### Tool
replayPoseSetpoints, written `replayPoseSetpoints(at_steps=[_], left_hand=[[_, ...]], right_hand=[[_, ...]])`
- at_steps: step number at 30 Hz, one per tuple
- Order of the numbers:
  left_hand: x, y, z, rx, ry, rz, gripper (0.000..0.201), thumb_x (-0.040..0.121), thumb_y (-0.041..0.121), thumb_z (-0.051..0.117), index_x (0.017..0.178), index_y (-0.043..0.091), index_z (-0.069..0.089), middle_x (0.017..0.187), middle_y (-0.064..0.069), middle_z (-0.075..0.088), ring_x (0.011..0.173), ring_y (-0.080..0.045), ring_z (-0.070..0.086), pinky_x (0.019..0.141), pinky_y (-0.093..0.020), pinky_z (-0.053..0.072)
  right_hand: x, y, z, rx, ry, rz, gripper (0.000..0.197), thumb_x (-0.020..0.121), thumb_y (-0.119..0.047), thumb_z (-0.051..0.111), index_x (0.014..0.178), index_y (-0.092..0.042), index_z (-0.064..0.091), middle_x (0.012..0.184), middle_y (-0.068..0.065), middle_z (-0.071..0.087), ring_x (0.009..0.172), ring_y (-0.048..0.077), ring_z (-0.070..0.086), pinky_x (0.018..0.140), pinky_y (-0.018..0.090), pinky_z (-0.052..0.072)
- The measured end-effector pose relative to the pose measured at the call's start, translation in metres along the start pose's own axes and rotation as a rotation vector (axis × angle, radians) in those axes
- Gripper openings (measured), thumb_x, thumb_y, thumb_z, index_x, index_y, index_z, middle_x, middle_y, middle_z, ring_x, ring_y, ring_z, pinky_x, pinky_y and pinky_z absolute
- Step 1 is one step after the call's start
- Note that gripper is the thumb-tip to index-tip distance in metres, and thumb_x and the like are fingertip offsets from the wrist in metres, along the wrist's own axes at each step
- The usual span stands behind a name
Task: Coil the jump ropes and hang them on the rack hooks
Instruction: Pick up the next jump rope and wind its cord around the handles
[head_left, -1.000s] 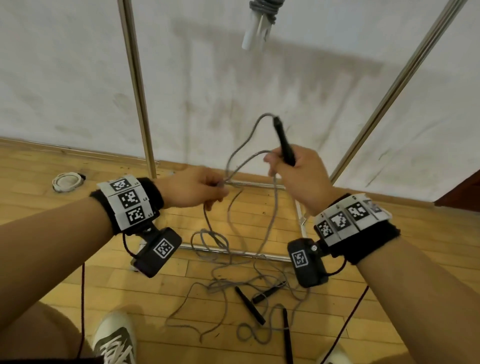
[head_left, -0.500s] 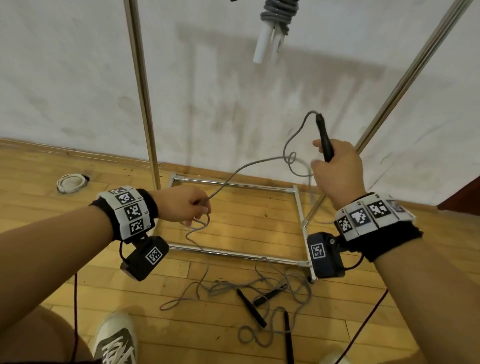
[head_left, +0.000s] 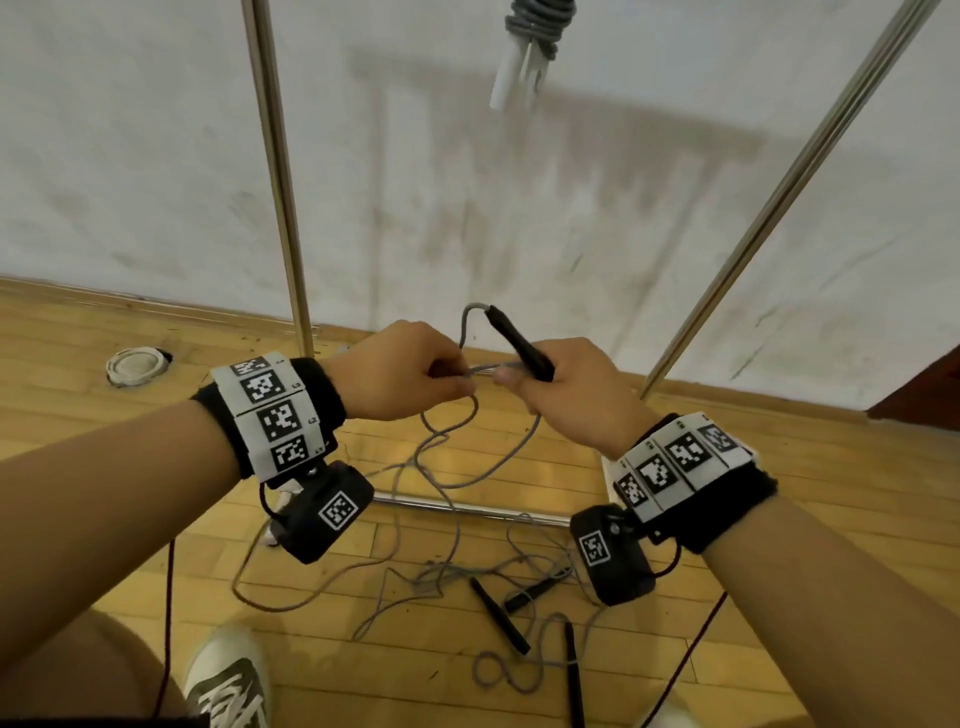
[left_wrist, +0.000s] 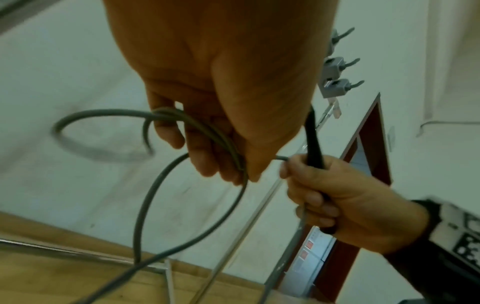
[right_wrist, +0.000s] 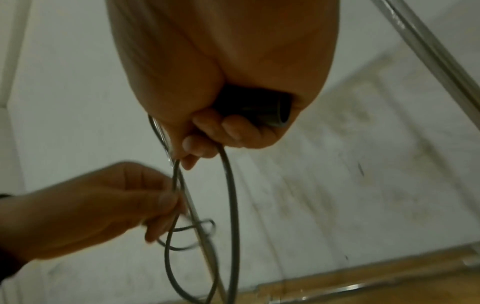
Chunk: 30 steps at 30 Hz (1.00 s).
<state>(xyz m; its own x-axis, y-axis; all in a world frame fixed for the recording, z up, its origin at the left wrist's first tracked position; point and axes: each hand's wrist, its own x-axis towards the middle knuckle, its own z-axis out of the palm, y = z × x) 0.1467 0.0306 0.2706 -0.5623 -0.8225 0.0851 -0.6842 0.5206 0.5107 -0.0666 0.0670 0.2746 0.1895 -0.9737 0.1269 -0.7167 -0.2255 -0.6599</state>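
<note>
My right hand (head_left: 540, 379) grips the black handle (head_left: 517, 343) of a grey jump rope and also holds a strand of its cord. The left hand (head_left: 415, 374), close beside it, pinches the grey cord (left_wrist: 166, 181) between thumb and fingers; a loop hangs below both hands (head_left: 467, 457). More grey rope lies tangled on the wooden floor (head_left: 457, 582) with several black handles (head_left: 498, 616). A coiled grey rope with white handles (head_left: 524, 57) hangs from the rack above. Grey rack hooks (left_wrist: 335, 67) show in the left wrist view.
The metal rack's two uprights (head_left: 280, 176) (head_left: 789, 192) rise ahead, and its base frame (head_left: 467, 506) lies on the floor. A white coiled rope (head_left: 132, 364) rests at the far left by the wall. My shoe (head_left: 228, 680) is at the bottom.
The hands, spread wide half a second ago, have come together again; the left hand brought its length of cord up to the right hand, forming a loop that hangs below.
</note>
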Motion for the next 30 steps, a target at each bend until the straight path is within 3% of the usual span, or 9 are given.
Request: replayPoseSetpoints(at_steps=[3,6,9,15,17,19,22,27,30], left_hand=[[-0.004,-0.012,-0.002,-0.005,-0.052,-0.032,0.014,0.089,0.038,0.070,0.085,0.025,0.073,0.080,0.006,0.070,0.073,-0.010,0.064,0.067,-0.031,0.053],[-0.007,-0.024,-0.004,0.009,-0.113,-0.042,0.003,0.086,0.032,0.071,0.088,0.033,0.071,0.086,0.013,0.069,0.080,-0.002,0.064,0.073,-0.028,0.053],[-0.010,-0.040,-0.010,0.047,-0.151,-0.118,0.022,0.086,0.016,0.059,0.087,0.036,0.067,0.090,0.014,0.067,0.087,-0.005,0.063,0.078,-0.030,0.053],[-0.014,-0.064,-0.016,0.277,-0.160,-0.201,0.020,0.100,0.021,0.039,0.095,0.031,0.055,0.092,0.004,0.063,0.079,-0.013,0.056,0.066,-0.031,0.040],[-0.014,-0.062,-0.016,0.282,-0.159,-0.183,0.022,0.104,0.029,0.035,0.092,0.028,0.053,0.090,0.003,0.063,0.077,-0.013,0.056,0.066,-0.031,0.039],[-0.013,-0.056,-0.015,0.290,-0.155,-0.149,0.030,0.106,0.035,0.032,0.088,0.024,0.053,0.086,0.002,0.062,0.075,-0.014,0.057,0.065,-0.032,0.042],[-0.012,-0.036,-0.011,0.311,-0.087,-0.061,0.034,0.105,0.039,0.031,0.079,0.025,0.048,0.076,0.006,0.056,0.068,-0.011,0.053,0.064,-0.035,0.044],[-0.001,0.007,-0.002,0.202,-0.012,0.067,0.033,0.105,0.040,0.035,0.077,0.026,0.047,0.072,0.006,0.055,0.064,-0.011,0.052,0.058,-0.030,0.040],[0.003,0.016,0.000,0.112,0.075,0.124,0.031,0.105,0.033,0.039,0.077,0.024,0.048,0.068,0.004,0.053,0.059,-0.008,0.048,0.053,-0.019,0.032]], right_hand=[[0.004,-0.001,-0.009,0.004,0.019,0.005,0.024,0.091,-0.037,0.065,0.081,-0.015,0.069,0.055,-0.006,0.052,0.045,0.006,0.046,0.049,0.019,0.037],[0.008,-0.001,-0.016,0.033,0.077,0.011,0.022,0.090,-0.034,0.066,0.079,-0.015,0.070,0.054,-0.007,0.049,0.045,0.007,0.043,0.053,0.025,0.037],[0.013,0.003,-0.029,0.047,0.176,0.033,0.024,0.087,-0.035,0.068,0.076,-0.013,0.070,0.054,-0.007,0.051,0.048,0.007,0.045,0.055,0.028,0.039],[0.018,0.028,-0.057,0.029,0.355,0.109,0.037,0.077,-0.043,0.068,0.072,-0.006,0.067,0.051,0.002,0.050,0.049,0.015,0.046,0.054,0.033,0.039],[0.017,0.038,-0.060,-0.013,0.348,0.169,0.032,0.074,-0.044,0.066,0.071,-0.012,0.069,0.057,0.006,0.058,0.054,0.016,0.053,0.058,0.035,0.046],[0.015,0.043,-0.060,-0.094,0.317,0.208,0.010,0.075,-0.038,0.068,0.076,-0.029,0.073,0.074,-0.005,0.069,0.070,0.014,0.064,0.069,0.035,0.054],[0.008,0.038,-0.045,-0.121,0.192,0.121,0.022,0.078,-0.030,0.075,0.095,-0.042,0.069,0.102,-0.006,0.069,0.085,0.012,0.064,0.075,0.029,0.050],[0.000,0.012,-0.001,0.052,-0.002,0.012,0.017,0.089,-0.041,0.067,0.101,-0.030,0.072,0.069,-0.020,0.065,0.061,0.000,0.059,0.061,0.022,0.044],[0.000,0.004,0.006,0.071,-0.046,0.004,0.020,0.094,-0.033,0.061,0.079,-0.026,0.073,0.062,-0.016,0.066,0.050,0.003,0.054,0.055,0.025,0.041]])
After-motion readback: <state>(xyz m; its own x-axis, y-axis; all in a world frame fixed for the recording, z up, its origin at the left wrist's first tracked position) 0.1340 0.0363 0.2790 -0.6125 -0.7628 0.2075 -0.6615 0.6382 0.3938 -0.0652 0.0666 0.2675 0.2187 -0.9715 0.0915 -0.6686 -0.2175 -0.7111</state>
